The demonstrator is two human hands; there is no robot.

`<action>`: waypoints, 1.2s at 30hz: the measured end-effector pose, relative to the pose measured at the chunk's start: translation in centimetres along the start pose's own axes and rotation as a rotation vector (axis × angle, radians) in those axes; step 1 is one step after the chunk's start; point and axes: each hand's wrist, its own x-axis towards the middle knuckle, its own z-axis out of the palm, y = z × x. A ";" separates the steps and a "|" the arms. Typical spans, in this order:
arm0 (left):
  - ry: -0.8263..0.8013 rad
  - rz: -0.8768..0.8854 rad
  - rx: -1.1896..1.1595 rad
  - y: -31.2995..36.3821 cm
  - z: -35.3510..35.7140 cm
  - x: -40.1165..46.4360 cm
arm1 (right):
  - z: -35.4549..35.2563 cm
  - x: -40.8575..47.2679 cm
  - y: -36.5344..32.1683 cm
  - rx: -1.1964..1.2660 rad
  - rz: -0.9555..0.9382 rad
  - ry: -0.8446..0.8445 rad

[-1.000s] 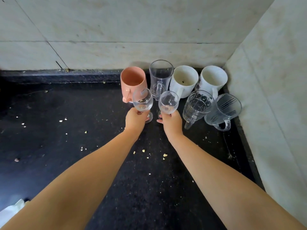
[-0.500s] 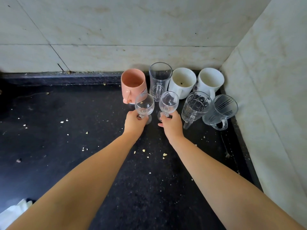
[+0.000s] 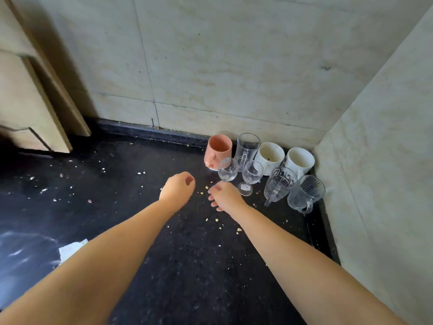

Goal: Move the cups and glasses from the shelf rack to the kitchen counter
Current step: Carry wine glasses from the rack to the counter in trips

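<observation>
Both hands point(image 3: 179, 187) point(image 3: 225, 195) have released the 2 wine glasses point(image 3: 228, 171) point(image 3: 251, 174).

Both forearms are bare to the left hand point(image 3: 178, 187) and right hand point(image 3: 226, 195).

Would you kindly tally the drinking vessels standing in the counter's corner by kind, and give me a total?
Pink mug: 1
White mugs: 2
Stemmed wine glasses: 2
Clear glass mugs with handles: 3
Total: 8
</observation>
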 end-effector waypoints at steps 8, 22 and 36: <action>0.170 -0.079 0.321 -8.1 -7.4 -9.3 | 8.2 -5.2 -5.3 -1.249 -0.441 -0.090; 0.462 -0.576 0.312 -27.2 -17.7 -41.9 | 34.9 -27.9 -4.5 -1.511 -1.030 -0.281; 0.740 -1.225 0.095 -42.0 -19.6 -82.6 | 61.5 -58.6 6.5 -1.560 -1.595 -0.741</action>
